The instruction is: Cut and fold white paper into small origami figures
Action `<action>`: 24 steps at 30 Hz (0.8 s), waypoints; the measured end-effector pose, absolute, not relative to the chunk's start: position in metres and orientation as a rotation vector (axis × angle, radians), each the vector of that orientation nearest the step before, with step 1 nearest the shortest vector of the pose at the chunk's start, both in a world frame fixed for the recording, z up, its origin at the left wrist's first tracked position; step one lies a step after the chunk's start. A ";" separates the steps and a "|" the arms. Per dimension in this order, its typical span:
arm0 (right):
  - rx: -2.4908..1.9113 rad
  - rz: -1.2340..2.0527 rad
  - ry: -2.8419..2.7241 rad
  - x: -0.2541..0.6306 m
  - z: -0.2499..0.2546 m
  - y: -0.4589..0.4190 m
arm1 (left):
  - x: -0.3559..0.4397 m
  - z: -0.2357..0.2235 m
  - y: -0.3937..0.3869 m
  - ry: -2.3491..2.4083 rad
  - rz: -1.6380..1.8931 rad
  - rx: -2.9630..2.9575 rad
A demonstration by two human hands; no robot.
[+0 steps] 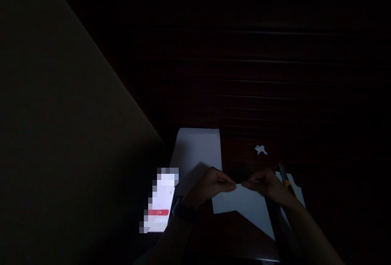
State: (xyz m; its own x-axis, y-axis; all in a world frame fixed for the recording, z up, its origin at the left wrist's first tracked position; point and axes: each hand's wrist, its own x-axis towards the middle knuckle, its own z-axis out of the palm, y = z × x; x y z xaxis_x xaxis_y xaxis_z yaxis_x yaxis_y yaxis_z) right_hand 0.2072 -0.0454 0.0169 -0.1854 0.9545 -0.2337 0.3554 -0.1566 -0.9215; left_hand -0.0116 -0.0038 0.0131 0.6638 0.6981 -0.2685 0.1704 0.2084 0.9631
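Observation:
A white sheet of paper [241, 200] with an angled lower edge hangs from both hands above the dark table. My left hand [215, 182], with a dark band on its wrist, pinches its top edge. Close by on the right, my right hand [265, 184] pinches the same edge, a small gap between the two sets of fingertips. Beside my right wrist lies a yellow-handled utility knife [287, 184], partly hidden, on another piece of paper [297, 189]. The light is dim, so finer detail is lost.
A larger white sheet [198, 147] lies behind my left hand. At the left glows a phone screen [160, 202], partly blurred. A small crumpled paper scrap [260, 150] sits at the back. A pale wall [70, 114] rises on the left, dark slatted panelling [244, 65] behind.

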 end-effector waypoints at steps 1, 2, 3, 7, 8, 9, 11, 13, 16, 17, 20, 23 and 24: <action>-1.513 1.355 -1.527 0.210 0.018 -0.046 | -0.013 0.015 -0.003 0.814 0.430 1.329; -1.523 1.353 -1.516 0.213 0.019 -0.046 | -0.014 0.017 -0.003 0.820 0.426 1.322; -1.536 1.343 -1.505 0.216 0.020 -0.046 | -0.016 0.018 -0.002 0.831 0.418 1.320; -1.580 1.290 -1.500 0.232 0.025 -0.046 | -0.021 0.026 -0.001 0.866 0.359 1.293; -1.586 1.285 -1.498 0.236 0.025 -0.047 | -0.023 0.028 -0.001 0.861 0.348 1.275; -1.589 1.289 -1.496 0.240 0.026 -0.047 | -0.024 0.030 -0.001 0.848 0.334 1.260; -1.591 1.292 -1.473 0.247 0.025 -0.049 | -0.028 0.031 0.000 0.811 0.312 1.244; -1.596 1.297 -1.431 0.253 0.023 -0.050 | -0.032 0.029 0.002 0.780 0.297 1.246; -1.585 1.307 -1.374 0.256 0.021 -0.050 | -0.038 0.020 0.009 0.824 0.335 1.252; -1.578 1.303 -1.369 0.255 0.021 -0.049 | -0.038 0.017 0.011 0.878 0.381 1.259; -1.571 1.267 -1.397 0.243 0.019 -0.046 | -0.031 0.013 0.014 1.000 0.577 1.306; -1.587 1.256 -1.426 0.226 0.017 -0.044 | -0.018 0.010 0.009 0.912 0.645 1.427; -1.588 1.260 -1.442 0.222 0.016 -0.043 | -0.015 0.009 0.006 0.906 0.649 1.459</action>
